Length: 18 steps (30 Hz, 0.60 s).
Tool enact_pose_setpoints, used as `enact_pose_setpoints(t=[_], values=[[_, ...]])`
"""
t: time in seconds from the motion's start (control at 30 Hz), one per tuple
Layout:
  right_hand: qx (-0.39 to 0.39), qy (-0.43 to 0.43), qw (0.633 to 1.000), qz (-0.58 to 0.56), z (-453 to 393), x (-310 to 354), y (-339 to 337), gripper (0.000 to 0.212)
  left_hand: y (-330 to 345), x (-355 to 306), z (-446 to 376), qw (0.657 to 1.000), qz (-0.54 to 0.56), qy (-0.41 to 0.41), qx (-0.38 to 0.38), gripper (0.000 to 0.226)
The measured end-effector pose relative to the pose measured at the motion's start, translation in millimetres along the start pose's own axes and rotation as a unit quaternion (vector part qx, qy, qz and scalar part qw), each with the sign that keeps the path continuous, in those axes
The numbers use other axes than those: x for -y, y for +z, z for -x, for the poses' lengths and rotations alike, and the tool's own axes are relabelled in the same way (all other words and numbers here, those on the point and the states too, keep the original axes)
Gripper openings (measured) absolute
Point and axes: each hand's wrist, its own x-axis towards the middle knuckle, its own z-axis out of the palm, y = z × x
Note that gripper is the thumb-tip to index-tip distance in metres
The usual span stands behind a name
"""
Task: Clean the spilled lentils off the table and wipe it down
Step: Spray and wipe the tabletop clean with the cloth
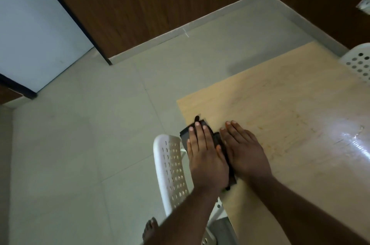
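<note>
Currently both hands, left [206, 156] and right [243, 150], are pressing flat with fingers straight on the dark cloth [217, 140], pinning it for wiping at the tabletop [300, 108] edge.

Floor [84, 144]: pale, large tiles with thin grout lines; dim, greenish cast.
Walls [160, 0]: dark brown wood-grain panelling meeting at a corner, far side.
Skirting [200, 22]: light grey strip along the foot of the panelling.
Door [34, 30]: pale blue-white panel, dark frame edge, at left.
Near chair [172, 168]: white, perforated back, pulled up against the wooden table's left edge.
Far chair [358, 62]: white, same round perforations, at the right edge.
Socket plate [363, 7]: white, on the right-hand wall.
Light: low overall; one bright glare patch on the table surface [300, 88] at right.
</note>
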Motion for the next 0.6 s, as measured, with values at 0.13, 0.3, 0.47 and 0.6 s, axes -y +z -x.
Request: enact_pose_setpoints(t=[0.13,0.3,0.47,0.6], values=[[-0.001,-0.003,1.000,-0.002,2.0,-2.9,2.5,0.058,2.3,14.6,-65.3,0.999,-0.038,-0.009,-0.003,0.069],[-0.040,-0.004,0.999,-0.026,3.3,-5.3,9.3,0.051,-9.3,36.9,-149.1,0.997,-0.064,-0.033,0.022,0.068],[-0.036,-0.010,0.999,-0.012,2.2,-5.2,3.5,0.056,-4.8,21.1,-53.7,0.999,-0.040,0.033,0.014,0.067],[-0.024,-0.002,0.999,-0.022,3.4,-3.8,2.6,0.057,-11.7,22.2,-29.2,0.996,-0.045,0.067,0.036,0.067]])
